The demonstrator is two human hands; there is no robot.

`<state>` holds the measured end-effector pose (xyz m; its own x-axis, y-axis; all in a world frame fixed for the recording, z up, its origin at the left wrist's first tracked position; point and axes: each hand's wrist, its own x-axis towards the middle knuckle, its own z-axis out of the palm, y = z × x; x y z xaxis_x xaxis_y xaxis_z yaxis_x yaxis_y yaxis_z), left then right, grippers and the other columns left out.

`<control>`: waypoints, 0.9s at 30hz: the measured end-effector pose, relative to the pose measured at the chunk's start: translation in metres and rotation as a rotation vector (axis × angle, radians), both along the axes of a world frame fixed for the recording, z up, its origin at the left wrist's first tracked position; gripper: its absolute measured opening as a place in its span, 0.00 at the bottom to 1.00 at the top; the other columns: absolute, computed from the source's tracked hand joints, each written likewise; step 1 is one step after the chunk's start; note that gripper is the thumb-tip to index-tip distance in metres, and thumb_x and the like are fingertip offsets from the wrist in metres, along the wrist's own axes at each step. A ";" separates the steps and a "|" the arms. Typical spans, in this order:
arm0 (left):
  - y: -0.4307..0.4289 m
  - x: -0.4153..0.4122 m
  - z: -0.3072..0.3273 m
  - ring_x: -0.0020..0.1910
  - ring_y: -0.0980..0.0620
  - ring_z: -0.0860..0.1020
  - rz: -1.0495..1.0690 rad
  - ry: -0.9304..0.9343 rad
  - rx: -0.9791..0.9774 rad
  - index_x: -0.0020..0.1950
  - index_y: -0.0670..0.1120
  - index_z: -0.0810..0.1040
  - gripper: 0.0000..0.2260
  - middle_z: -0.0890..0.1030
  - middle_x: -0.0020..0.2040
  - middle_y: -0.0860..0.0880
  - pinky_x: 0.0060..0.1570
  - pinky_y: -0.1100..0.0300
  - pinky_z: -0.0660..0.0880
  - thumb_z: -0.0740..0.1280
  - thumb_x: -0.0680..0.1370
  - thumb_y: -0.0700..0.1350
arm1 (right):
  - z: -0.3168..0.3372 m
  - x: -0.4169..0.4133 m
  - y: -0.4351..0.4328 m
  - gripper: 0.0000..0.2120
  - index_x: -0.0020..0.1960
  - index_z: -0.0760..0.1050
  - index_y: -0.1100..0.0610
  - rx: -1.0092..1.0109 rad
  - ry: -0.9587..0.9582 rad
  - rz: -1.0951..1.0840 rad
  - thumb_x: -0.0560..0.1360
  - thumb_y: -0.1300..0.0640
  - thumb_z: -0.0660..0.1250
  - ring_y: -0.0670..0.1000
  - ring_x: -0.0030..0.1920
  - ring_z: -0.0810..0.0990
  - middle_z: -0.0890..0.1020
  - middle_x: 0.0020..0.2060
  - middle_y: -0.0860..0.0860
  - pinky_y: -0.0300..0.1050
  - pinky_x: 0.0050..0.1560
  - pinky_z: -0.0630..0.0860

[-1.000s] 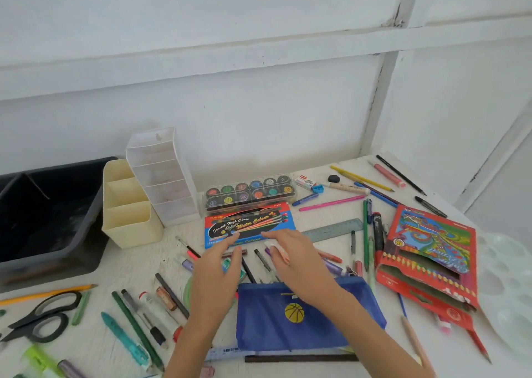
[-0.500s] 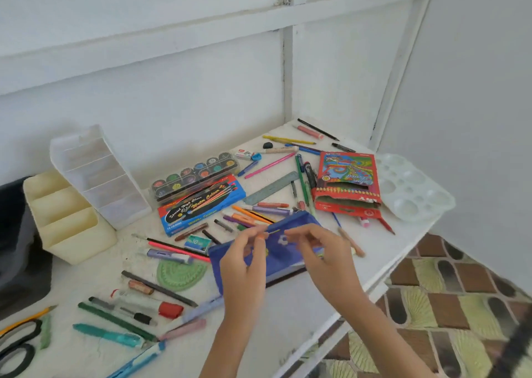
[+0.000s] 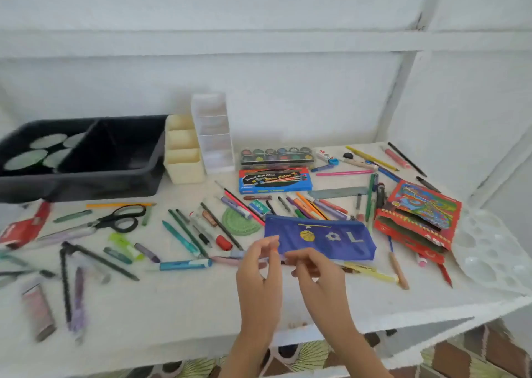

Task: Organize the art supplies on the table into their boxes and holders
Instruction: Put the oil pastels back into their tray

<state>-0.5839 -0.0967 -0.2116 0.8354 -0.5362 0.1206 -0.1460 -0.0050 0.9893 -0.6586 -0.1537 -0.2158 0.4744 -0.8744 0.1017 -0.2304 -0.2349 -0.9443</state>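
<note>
Both hands [image 3: 260, 274] [image 3: 316, 277] apparently at blue pouch [image 3: 331, 236] edge

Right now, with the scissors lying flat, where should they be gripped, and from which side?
By the black handle loops of the scissors, reaching down from above on their right end. They lie flat, loops pointing right and closed blades running left, so fingers can hook the loops without touching the blades. A green pen lies close beside the loops.

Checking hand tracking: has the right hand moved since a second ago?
Yes. The right hand pulled back toward the person, from the blue watercolour box beyond the blue pouch to the pouch's near edge.
</note>
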 end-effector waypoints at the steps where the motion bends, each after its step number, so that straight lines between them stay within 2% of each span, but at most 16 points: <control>1: 0.012 0.008 0.001 0.49 0.62 0.77 0.069 0.001 0.009 0.51 0.53 0.80 0.09 0.81 0.47 0.60 0.46 0.71 0.70 0.64 0.79 0.40 | -0.001 0.011 0.005 0.16 0.42 0.80 0.50 0.020 0.004 0.058 0.74 0.70 0.61 0.44 0.39 0.81 0.83 0.38 0.40 0.40 0.43 0.77; 5: 0.069 0.038 0.001 0.45 0.62 0.77 0.318 0.006 0.020 0.49 0.53 0.80 0.10 0.81 0.45 0.59 0.42 0.70 0.71 0.64 0.78 0.39 | -0.004 0.057 0.034 0.15 0.41 0.80 0.54 0.104 0.006 0.303 0.74 0.70 0.60 0.50 0.38 0.80 0.83 0.38 0.46 0.42 0.41 0.77; 8: 0.112 0.056 -0.002 0.44 0.61 0.77 0.478 -0.013 0.040 0.48 0.51 0.80 0.10 0.82 0.44 0.56 0.41 0.72 0.70 0.64 0.77 0.36 | -0.005 0.087 0.062 0.16 0.42 0.80 0.54 0.124 -0.002 0.459 0.75 0.71 0.59 0.48 0.38 0.80 0.83 0.40 0.49 0.35 0.38 0.77; 14: 0.187 0.102 -0.010 0.44 0.57 0.78 0.722 -0.013 0.040 0.48 0.50 0.80 0.11 0.82 0.44 0.54 0.39 0.73 0.70 0.64 0.77 0.35 | -0.008 0.140 0.117 0.15 0.43 0.80 0.54 0.137 0.035 0.679 0.75 0.70 0.59 0.50 0.39 0.80 0.83 0.38 0.49 0.35 0.40 0.76; 18: 0.235 0.152 -0.009 0.45 0.57 0.78 0.790 -0.008 0.026 0.49 0.48 0.80 0.10 0.82 0.45 0.52 0.40 0.74 0.71 0.63 0.77 0.36 | -0.012 0.187 0.147 0.14 0.43 0.80 0.56 0.136 0.051 0.723 0.75 0.70 0.60 0.45 0.40 0.80 0.83 0.39 0.50 0.37 0.43 0.78; 22: 0.277 0.219 -0.003 0.44 0.56 0.76 0.812 0.013 0.039 0.50 0.46 0.80 0.08 0.82 0.45 0.52 0.39 0.77 0.68 0.63 0.77 0.37 | -0.010 0.253 0.173 0.13 0.43 0.80 0.53 0.092 0.076 0.699 0.74 0.68 0.61 0.51 0.40 0.80 0.83 0.40 0.49 0.47 0.46 0.78; 24: 0.293 0.254 0.002 0.42 0.57 0.75 0.809 0.030 0.054 0.50 0.46 0.80 0.07 0.81 0.44 0.53 0.38 0.77 0.68 0.64 0.77 0.38 | -0.005 0.288 0.186 0.15 0.40 0.79 0.51 0.096 0.066 0.669 0.74 0.68 0.61 0.50 0.39 0.80 0.83 0.41 0.48 0.47 0.46 0.78; 27: 0.310 0.306 0.008 0.41 0.59 0.75 0.789 0.038 0.093 0.53 0.46 0.79 0.08 0.81 0.45 0.51 0.36 0.75 0.68 0.64 0.77 0.40 | 0.004 0.344 0.203 0.15 0.41 0.78 0.49 0.068 0.031 0.647 0.74 0.68 0.61 0.50 0.43 0.80 0.83 0.43 0.50 0.48 0.49 0.78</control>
